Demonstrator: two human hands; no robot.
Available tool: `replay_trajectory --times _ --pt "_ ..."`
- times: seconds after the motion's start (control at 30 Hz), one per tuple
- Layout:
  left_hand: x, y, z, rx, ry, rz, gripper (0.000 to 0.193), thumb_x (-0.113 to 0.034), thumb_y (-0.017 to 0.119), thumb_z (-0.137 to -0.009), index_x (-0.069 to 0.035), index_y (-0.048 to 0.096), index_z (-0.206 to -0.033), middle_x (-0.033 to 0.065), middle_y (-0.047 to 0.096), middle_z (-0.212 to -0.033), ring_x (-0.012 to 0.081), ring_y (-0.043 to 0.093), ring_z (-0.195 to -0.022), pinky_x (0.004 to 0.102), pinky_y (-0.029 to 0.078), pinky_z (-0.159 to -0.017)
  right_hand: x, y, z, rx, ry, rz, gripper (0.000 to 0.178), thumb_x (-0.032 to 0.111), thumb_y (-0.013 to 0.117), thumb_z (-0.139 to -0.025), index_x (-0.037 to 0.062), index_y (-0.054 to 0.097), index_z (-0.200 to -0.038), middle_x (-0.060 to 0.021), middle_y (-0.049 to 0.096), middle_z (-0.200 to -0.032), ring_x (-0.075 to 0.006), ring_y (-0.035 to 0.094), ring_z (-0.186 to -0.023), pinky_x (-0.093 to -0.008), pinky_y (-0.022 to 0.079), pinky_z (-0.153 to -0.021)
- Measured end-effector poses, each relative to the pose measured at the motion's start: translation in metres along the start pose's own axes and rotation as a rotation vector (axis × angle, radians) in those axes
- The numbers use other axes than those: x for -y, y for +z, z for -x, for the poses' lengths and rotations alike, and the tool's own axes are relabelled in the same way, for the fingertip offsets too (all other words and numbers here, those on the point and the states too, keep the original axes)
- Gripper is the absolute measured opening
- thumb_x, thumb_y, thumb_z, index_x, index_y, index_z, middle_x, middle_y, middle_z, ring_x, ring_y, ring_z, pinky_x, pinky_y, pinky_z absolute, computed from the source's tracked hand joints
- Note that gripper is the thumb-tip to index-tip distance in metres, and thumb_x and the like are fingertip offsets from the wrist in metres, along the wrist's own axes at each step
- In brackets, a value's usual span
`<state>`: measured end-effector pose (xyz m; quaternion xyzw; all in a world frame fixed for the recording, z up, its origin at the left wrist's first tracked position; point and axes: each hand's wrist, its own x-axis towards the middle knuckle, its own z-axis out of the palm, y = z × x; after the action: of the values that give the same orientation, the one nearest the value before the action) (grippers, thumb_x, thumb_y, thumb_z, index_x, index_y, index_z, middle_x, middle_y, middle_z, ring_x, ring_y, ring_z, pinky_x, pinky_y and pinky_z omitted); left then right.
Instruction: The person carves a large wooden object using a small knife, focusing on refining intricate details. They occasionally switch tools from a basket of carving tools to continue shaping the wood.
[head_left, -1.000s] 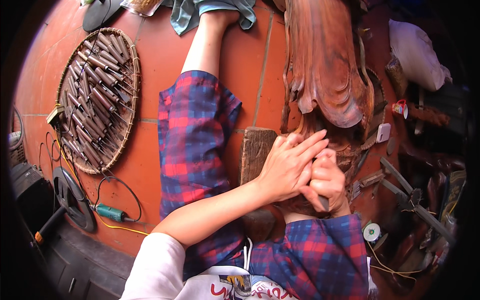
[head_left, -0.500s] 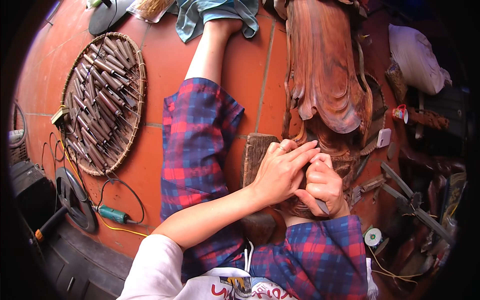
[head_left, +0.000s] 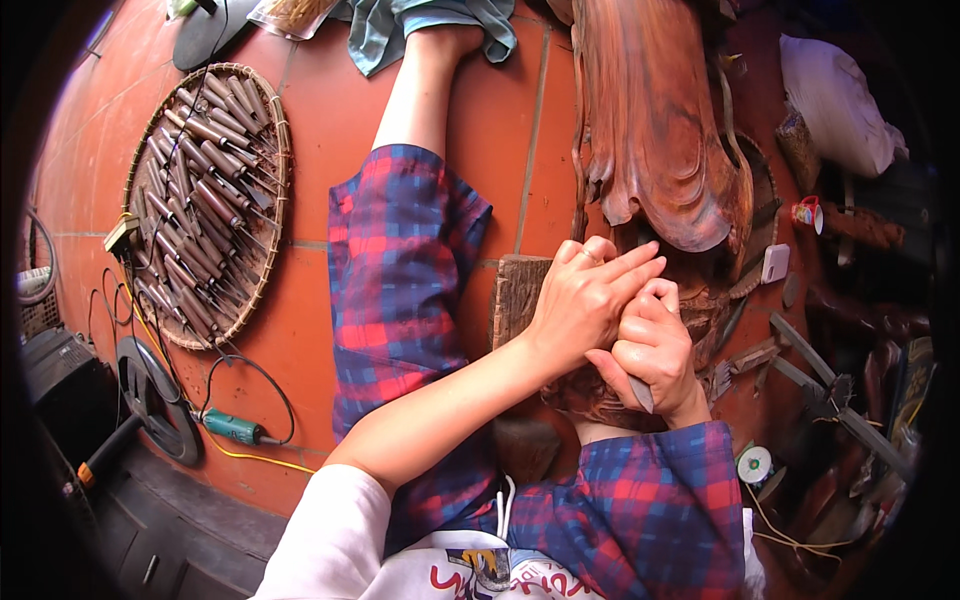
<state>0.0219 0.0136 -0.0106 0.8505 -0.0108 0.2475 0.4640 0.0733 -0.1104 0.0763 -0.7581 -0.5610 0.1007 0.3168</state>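
One right hand (head_left: 652, 345) is closed around a tool (head_left: 641, 394); the left hand (head_left: 588, 298) is partly open, its hold unclear. Both have come nearer to the carved wood (head_left: 650, 125) ahead, so work seems ongoing.

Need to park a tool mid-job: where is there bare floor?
Widest is the red tile floor between the basket of tools and the plaid trouser leg. A narrower strip lies between the shin and the carved wood. Right of the right hand it's crowded: cup, grey bars, spool.
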Motion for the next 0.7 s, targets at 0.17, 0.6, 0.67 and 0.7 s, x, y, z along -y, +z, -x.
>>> replay_trajectory --times 0.17,0.6,0.67,0.7 --pt "0.001 0.008 0.029 0.043 -0.047 -0.023 0.049 -0.027 0.071 -0.079 -0.014 0.072 -0.127 0.0004 0.068 -0.135 0.0191 0.061 -0.092 0.0342 0.043 -0.079 0.002 0.012 0.016 0.047 0.045 -0.125 0.025 0.01 0.085 -0.07 0.0078 0.061 -0.062 -0.0039 0.051 -0.064 -0.0243 0.052 -0.067 -0.0453 0.038 -0.08" --pt "-0.007 -0.001 0.025 0.08 -0.068 0.019 0.046 -0.024 0.07 -0.083 -0.012 0.071 -0.128 0.0036 0.069 -0.133 0.0234 0.063 -0.093 0.0372 0.046 -0.086 0.004 -0.002 0.009 0.035 0.042 -0.235 0.035 0.019 0.085 -0.074 0.0061 0.057 -0.058 -0.0038 0.047 -0.063 -0.0251 0.049 -0.066 -0.0447 0.039 -0.079" --pt "-0.011 -0.006 0.019 0.038 -0.059 0.086 0.042 -0.021 0.071 -0.084 -0.01 0.072 -0.124 0.0064 0.069 -0.131 0.0264 0.065 -0.096 0.0399 0.052 -0.087 0.007 -0.006 0.009 -0.011 0.049 -0.252 0.04 0.033 0.085 -0.075 0.0071 0.06 -0.059 -0.0022 0.053 -0.065 -0.0238 0.056 -0.072 -0.0451 0.042 -0.083" --pt "-0.014 -0.007 0.016 0.014 -0.058 0.124 0.041 -0.02 0.072 -0.083 -0.01 0.072 -0.123 0.0076 0.068 -0.131 0.0273 0.066 -0.098 0.0401 0.053 -0.087 0.009 -0.008 0.008 -0.049 0.049 -0.254 0.041 0.037 0.085 -0.074 0.0073 0.06 -0.06 -0.0017 0.054 -0.065 -0.0235 0.057 -0.073 -0.0451 0.043 -0.084"
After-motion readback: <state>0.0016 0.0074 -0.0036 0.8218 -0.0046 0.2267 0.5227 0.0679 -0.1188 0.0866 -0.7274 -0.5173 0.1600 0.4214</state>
